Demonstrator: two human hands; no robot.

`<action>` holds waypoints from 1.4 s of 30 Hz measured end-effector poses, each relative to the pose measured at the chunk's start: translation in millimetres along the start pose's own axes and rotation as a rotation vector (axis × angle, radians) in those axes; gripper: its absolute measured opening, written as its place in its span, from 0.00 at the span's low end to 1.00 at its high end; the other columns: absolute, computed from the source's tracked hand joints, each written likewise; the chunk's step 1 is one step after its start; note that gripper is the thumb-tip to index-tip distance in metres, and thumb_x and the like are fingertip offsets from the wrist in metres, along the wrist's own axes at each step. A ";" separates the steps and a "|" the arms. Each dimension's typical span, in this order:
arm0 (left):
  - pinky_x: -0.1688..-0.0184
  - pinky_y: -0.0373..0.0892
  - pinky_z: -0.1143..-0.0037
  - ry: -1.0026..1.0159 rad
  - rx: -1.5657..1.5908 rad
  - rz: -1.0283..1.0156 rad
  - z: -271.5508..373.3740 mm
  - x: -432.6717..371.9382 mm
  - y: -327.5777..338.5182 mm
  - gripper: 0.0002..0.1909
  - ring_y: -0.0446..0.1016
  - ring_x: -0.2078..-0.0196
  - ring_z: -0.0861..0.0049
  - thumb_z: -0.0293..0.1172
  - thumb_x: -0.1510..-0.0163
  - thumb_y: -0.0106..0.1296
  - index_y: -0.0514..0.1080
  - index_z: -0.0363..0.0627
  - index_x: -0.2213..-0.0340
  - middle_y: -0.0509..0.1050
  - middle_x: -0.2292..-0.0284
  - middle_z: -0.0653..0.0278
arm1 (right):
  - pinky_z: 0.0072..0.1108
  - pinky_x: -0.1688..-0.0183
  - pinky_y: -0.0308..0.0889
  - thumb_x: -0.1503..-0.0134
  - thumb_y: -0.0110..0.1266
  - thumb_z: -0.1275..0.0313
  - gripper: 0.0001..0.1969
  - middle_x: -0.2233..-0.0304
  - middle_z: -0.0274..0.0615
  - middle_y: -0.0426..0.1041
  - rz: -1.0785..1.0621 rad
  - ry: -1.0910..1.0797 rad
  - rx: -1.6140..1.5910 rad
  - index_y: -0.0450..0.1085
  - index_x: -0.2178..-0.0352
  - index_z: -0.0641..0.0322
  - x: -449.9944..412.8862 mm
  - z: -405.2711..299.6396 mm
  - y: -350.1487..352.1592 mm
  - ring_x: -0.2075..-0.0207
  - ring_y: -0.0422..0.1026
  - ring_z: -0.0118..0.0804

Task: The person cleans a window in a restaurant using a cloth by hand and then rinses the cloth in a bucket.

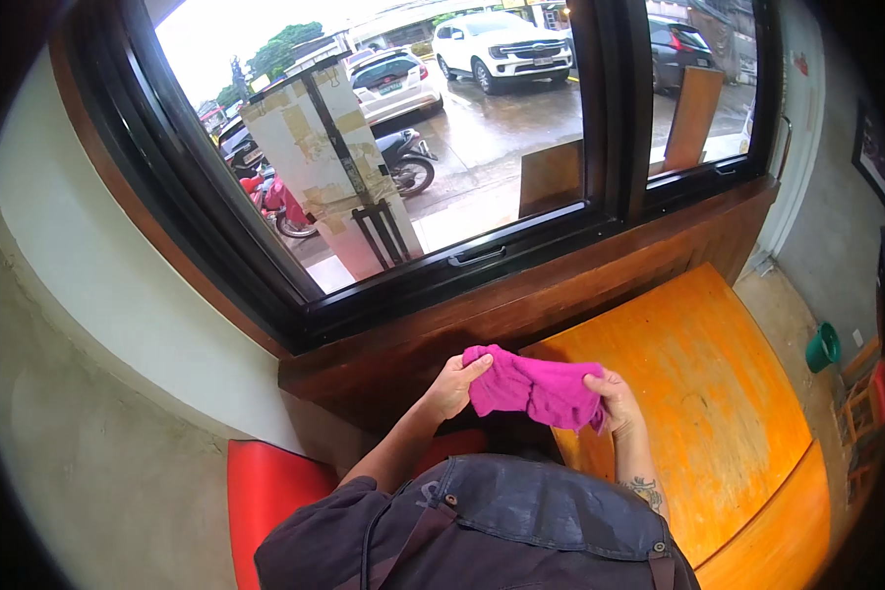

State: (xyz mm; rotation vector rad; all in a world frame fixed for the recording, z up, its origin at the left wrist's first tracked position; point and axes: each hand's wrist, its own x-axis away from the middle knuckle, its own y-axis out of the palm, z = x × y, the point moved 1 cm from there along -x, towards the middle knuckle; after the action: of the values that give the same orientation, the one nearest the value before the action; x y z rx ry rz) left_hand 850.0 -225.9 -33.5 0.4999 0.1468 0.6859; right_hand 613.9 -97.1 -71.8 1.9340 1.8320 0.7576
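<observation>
A magenta cloth (535, 387) is stretched between my two hands, in front of my dark apron (553, 501). My left hand (453, 385) pinches its left end, the thumb lying on top. At the other end my right hand (616, 398) grips a bunched corner, which hangs a little below the fingers. The cloth sags and creases in the middle. It is held up near the left edge of a worn orange wooden table (715, 398), and my right forearm passes over the tabletop.
Ahead is a black-framed window (479, 254) with a handle, above a brown wooden sill (531, 295). A red padded seat (273, 487) stands at my left beside the wall (103, 413). On the floor at the right are a green bucket (824, 348) and a wooden chair (859, 413).
</observation>
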 end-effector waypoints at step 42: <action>0.54 0.61 0.78 0.345 -0.755 0.344 -16.2 -8.6 -25.6 0.11 0.68 0.57 0.76 0.22 0.48 0.45 0.69 0.39 0.61 0.71 0.65 0.62 | 0.20 0.64 0.65 0.50 0.53 0.77 0.05 0.72 0.38 0.74 0.490 -0.371 0.310 0.71 0.70 0.68 18.7 -16.3 -31.4 0.71 0.71 0.28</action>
State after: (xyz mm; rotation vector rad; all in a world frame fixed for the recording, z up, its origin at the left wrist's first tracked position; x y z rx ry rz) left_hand 853.2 -242.0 -60.4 -0.3318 0.1146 1.0931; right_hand 579.2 -77.4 -75.5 2.5639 1.3244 0.2155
